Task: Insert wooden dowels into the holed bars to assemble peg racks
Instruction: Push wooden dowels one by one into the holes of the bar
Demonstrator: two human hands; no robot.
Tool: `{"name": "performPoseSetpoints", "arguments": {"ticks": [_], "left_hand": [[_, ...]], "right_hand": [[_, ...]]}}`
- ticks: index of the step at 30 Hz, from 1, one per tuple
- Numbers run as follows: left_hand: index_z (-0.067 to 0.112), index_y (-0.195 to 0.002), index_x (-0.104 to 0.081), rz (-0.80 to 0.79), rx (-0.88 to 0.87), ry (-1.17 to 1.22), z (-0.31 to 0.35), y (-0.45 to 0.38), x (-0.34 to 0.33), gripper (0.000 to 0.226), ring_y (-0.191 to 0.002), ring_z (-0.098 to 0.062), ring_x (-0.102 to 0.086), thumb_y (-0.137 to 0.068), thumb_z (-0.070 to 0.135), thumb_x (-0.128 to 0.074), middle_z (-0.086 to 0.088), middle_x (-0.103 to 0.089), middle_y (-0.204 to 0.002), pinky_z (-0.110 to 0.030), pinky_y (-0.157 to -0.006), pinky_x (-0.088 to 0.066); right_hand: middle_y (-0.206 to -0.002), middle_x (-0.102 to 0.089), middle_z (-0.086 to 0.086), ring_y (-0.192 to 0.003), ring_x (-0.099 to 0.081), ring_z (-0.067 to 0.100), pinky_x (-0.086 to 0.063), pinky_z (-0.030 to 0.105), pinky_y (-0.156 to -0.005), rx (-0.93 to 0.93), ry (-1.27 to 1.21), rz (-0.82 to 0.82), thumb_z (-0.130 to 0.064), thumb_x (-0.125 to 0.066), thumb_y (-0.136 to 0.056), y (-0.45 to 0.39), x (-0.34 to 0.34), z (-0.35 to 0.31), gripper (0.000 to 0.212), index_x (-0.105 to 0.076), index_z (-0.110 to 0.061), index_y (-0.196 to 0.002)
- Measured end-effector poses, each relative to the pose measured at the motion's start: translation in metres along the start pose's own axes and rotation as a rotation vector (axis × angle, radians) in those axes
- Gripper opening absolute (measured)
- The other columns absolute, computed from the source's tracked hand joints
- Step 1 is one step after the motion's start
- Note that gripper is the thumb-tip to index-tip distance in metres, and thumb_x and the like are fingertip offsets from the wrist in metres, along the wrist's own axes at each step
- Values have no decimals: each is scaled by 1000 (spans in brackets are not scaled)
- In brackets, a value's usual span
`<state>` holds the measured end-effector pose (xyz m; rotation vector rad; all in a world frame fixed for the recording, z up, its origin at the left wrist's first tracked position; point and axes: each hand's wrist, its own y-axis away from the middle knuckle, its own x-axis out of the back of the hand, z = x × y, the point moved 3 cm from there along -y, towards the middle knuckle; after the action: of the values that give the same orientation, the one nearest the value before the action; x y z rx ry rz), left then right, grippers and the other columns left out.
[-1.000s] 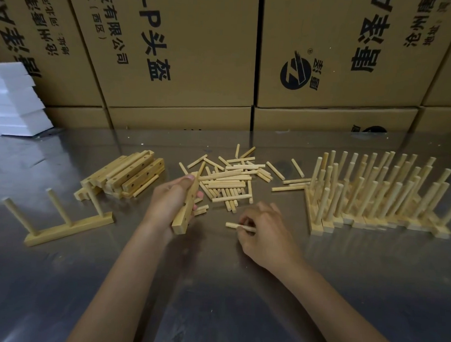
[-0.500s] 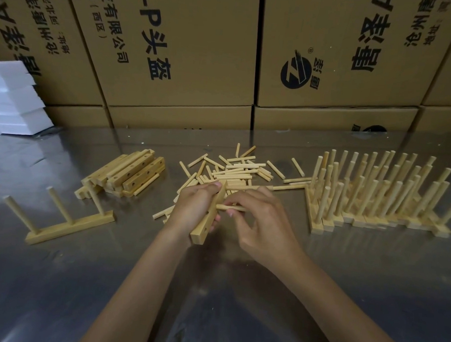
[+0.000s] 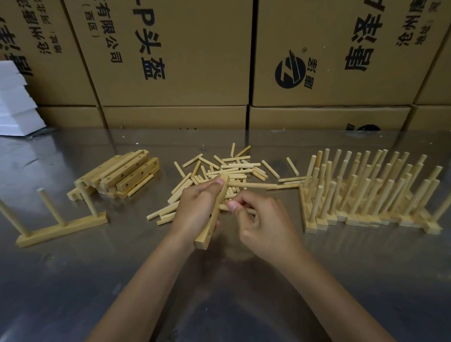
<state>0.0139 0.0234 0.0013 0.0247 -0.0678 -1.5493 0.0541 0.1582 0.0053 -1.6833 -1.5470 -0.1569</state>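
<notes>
Moved: one dowel [image 3: 254, 185] now stands in the bar's [image 3: 213, 217] far hole, pointing right.
Left hand [image 3: 194, 208]: grips bar.
Right hand [image 3: 263, 221]: pinches second dowel [image 3: 249, 211] just right of bar.

Both forearms reach up from the lower frame toward its centre. The left hand [image 3: 197, 208] is curled in a grip. The right hand [image 3: 263, 221] pinches, fingertips [image 3: 232, 205] bent leftward.

Single head-worn wide-angle view, looking forward and down, close over the reflective steel tabletop [image 3: 59, 280], facing stacked brown cardboard cartons [image 3: 172, 52].
</notes>
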Motion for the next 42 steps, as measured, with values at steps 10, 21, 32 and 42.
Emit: {"name": "performPoseSetpoints", "arguments": {"ticks": [10, 21, 32, 42], "left_hand": [[23, -107, -76, -3, -6, -40, 0, -7, 5, 24, -57, -3, -58, -98, 37, -59, 11, -69, -64, -25, -57, -44], [12, -102, -73, 51, 164, 216, -11, -19, 20, 23, -40, -8, -56, -100, 29, -56, 0, -66, -55, -17, -39, -42], [13, -101, -62, 76, 295, 399, -13, -30, 55, 27, -44, -11, -45, -107, 25, -39, -4, -60, -70, -14, -33, -35], [11, -99, -65, 128, 273, 360, -12, -29, 47, 30, -42, -11, -46, -107, 26, -40, -3, -60, -65, -17, -33, -38]], "right_hand": [[-80, -63, -13, -74, -56, 3, -37, 13, -58, 84, -14, -57, -16, -66, -90, 1, 2, 0, 8, -59, -17, -86], [-115, -57, -4, -106, -50, 15, -40, 30, -91, 292, 396, 385, -43, -67, -88, 1, 8, -5, 41, -60, -17, -120], [-123, -58, -8, -117, -43, 15, -31, 30, -95, -91, 354, -9, -20, -56, -95, -39, -44, 49, 32, -65, -25, -125], [-85, -62, -14, -76, -55, 6, -43, 22, -64, -10, -38, -43, -15, -57, -94, -8, -19, 0, 17, -62, -31, -95]]}}
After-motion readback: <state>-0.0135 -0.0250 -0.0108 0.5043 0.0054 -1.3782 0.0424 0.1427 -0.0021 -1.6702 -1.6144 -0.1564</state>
